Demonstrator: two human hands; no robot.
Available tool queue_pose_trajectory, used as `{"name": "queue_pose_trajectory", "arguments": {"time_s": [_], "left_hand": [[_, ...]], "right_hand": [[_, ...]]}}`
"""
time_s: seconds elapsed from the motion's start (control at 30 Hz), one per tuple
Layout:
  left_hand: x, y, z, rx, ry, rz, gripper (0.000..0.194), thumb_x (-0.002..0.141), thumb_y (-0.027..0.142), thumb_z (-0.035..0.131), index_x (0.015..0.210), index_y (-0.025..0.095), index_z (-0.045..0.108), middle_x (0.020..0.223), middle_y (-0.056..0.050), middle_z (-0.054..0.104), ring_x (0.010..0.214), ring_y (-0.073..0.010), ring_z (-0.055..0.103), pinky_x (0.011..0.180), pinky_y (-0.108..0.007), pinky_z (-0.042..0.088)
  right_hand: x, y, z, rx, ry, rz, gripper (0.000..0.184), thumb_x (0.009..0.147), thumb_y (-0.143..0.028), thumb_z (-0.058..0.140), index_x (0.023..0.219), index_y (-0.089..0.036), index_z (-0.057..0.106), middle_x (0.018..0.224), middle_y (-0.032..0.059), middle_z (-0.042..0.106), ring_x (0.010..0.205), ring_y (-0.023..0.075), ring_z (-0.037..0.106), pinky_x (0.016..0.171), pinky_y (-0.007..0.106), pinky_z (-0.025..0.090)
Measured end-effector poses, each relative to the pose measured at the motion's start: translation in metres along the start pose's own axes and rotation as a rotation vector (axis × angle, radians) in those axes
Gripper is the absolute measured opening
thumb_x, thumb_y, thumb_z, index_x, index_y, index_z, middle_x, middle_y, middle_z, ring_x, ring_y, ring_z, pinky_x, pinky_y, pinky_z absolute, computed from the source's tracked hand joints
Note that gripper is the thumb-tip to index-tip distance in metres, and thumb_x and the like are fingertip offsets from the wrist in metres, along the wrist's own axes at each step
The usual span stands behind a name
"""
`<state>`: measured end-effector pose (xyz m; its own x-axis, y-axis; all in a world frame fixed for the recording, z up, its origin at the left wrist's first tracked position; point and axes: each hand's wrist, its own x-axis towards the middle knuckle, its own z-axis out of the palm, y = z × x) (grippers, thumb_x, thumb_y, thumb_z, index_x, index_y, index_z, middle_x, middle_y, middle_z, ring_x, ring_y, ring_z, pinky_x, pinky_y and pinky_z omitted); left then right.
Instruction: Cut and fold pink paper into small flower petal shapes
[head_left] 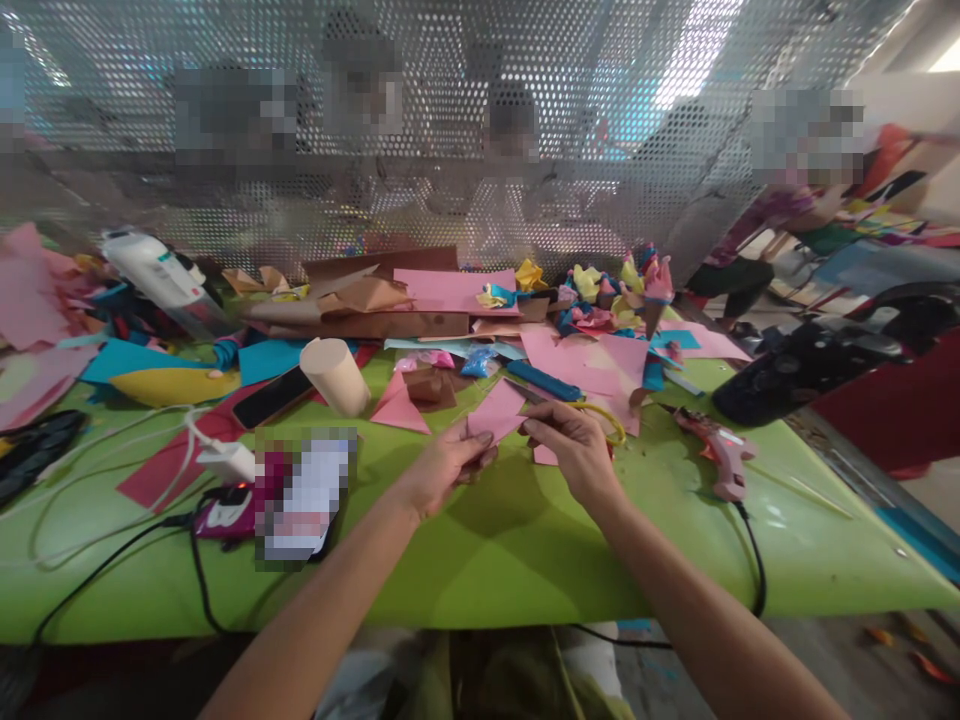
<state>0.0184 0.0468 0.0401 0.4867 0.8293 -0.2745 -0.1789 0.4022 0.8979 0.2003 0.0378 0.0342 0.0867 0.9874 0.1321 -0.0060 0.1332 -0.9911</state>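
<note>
My left hand [444, 465] pinches a small pink paper piece [496, 410] by its lower edge, just above the green table [525, 560]. My right hand [571, 445] is closed round yellow-handled scissors [600, 412], whose blades reach toward the pink piece from the right. Both hands meet near the table's middle, in front of a heap of pink sheets [592, 365].
A pink glue gun [718, 452] with a black cord lies to the right. A cream cylinder [336, 376], a phone [274, 396], a white bottle [161, 272], brown card [375, 300], coloured paper scraps and cables lie left and behind. People sit beyond a perforated screen [480, 120].
</note>
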Motion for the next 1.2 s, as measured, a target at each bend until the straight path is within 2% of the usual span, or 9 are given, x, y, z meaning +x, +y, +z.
{"name": "queue_pose_trajectory", "arguments": {"time_s": [0.17, 0.3, 0.47, 0.57, 0.7, 0.83, 1.03, 1.13, 1.2], "left_hand": [[0.003, -0.004, 0.0, 0.107, 0.088, 0.087, 0.036, 0.076, 0.047, 0.07, 0.088, 0.017, 0.054, 0.066, 0.004, 0.048, 0.056, -0.0074, 0.039, 0.051, -0.019, 0.025], [0.006, -0.01, -0.003, 0.261, 0.079, 0.162, 0.03, 0.082, 0.045, 0.064, 0.089, 0.017, 0.055, 0.069, 0.004, 0.05, 0.06, -0.0092, 0.042, 0.057, -0.022, 0.031], [0.008, -0.012, -0.008, 0.32, 0.032, 0.155, 0.035, 0.084, 0.048, 0.062, 0.1, 0.018, 0.057, 0.07, 0.004, 0.05, 0.061, -0.0102, 0.043, 0.061, -0.025, 0.033], [0.008, -0.011, -0.011, 0.408, 0.041, 0.147, 0.034, 0.086, 0.049, 0.057, 0.095, 0.016, 0.058, 0.079, -0.001, 0.057, 0.07, -0.0134, 0.05, 0.067, -0.027, 0.038], [0.007, -0.007, -0.011, 0.614, 0.137, 0.208, 0.021, 0.089, 0.039, 0.052, 0.087, 0.018, 0.056, 0.086, -0.003, 0.061, 0.084, -0.018, 0.056, 0.075, -0.029, 0.04], [0.006, -0.001, -0.008, 0.738, 0.172, 0.233, 0.018, 0.089, 0.034, 0.051, 0.078, 0.019, 0.052, 0.075, 0.001, 0.057, 0.074, -0.0158, 0.054, 0.066, -0.026, 0.037], [0.002, 0.005, -0.009, 0.816, 0.207, 0.26, 0.025, 0.091, 0.037, 0.048, 0.073, 0.02, 0.047, 0.058, 0.006, 0.045, 0.055, -0.0125, 0.046, 0.054, -0.024, 0.03], [-0.003, 0.009, -0.009, 0.987, 0.207, 0.286, 0.023, 0.09, 0.032, 0.05, 0.07, 0.02, 0.049, 0.06, 0.004, 0.051, 0.059, -0.0138, 0.05, 0.055, -0.025, 0.029], [-0.005, 0.012, -0.008, 1.037, 0.173, 0.285, 0.022, 0.09, 0.032, 0.05, 0.072, 0.02, 0.053, 0.064, 0.003, 0.057, 0.061, -0.0147, 0.053, 0.056, -0.025, 0.029]], "right_hand": [[0.001, -0.004, -0.002, 0.031, -0.075, 0.043, 0.022, 0.076, -0.041, 0.067, 0.079, -0.019, 0.072, 0.07, 0.0023, 0.067, 0.061, 0.0143, 0.058, 0.058, 0.026, 0.047], [0.001, -0.001, -0.001, -0.056, -0.125, 0.053, 0.026, 0.073, -0.044, 0.072, 0.073, -0.019, 0.069, 0.063, 0.0003, 0.061, 0.056, 0.0124, 0.053, 0.051, 0.024, 0.042], [0.005, 0.001, -0.002, -0.046, -0.042, 0.031, 0.034, 0.07, -0.051, 0.074, 0.065, -0.019, 0.063, 0.06, -0.0008, 0.058, 0.053, 0.0118, 0.051, 0.05, 0.024, 0.042], [0.007, 0.0, -0.004, -0.034, -0.001, 0.001, 0.035, 0.07, -0.053, 0.073, 0.065, -0.019, 0.062, 0.06, -0.0013, 0.057, 0.054, 0.0118, 0.051, 0.051, 0.024, 0.043], [0.006, 0.002, -0.004, -0.097, -0.091, -0.008, 0.033, 0.072, -0.051, 0.073, 0.072, -0.019, 0.065, 0.062, -0.0015, 0.056, 0.057, 0.0124, 0.05, 0.051, 0.024, 0.04], [0.005, 0.005, -0.004, -0.155, -0.117, 0.021, 0.035, 0.07, -0.05, 0.075, 0.065, -0.019, 0.06, 0.055, -0.0034, 0.05, 0.05, 0.011, 0.044, 0.046, 0.024, 0.034], [0.005, 0.003, -0.004, -0.128, -0.139, 0.053, 0.033, 0.069, -0.049, 0.076, 0.069, -0.019, 0.063, 0.06, -0.0017, 0.057, 0.053, 0.0117, 0.047, 0.048, 0.024, 0.035], [0.004, 0.002, -0.003, -0.153, -0.202, 0.067, 0.034, 0.068, -0.048, 0.077, 0.085, -0.019, 0.07, 0.074, 0.0013, 0.066, 0.059, 0.0128, 0.051, 0.049, 0.024, 0.036], [0.004, 0.002, -0.002, -0.148, -0.216, 0.086, 0.034, 0.069, -0.05, 0.076, 0.082, -0.019, 0.07, 0.072, 0.0008, 0.065, 0.058, 0.0122, 0.049, 0.049, 0.024, 0.033]]}}
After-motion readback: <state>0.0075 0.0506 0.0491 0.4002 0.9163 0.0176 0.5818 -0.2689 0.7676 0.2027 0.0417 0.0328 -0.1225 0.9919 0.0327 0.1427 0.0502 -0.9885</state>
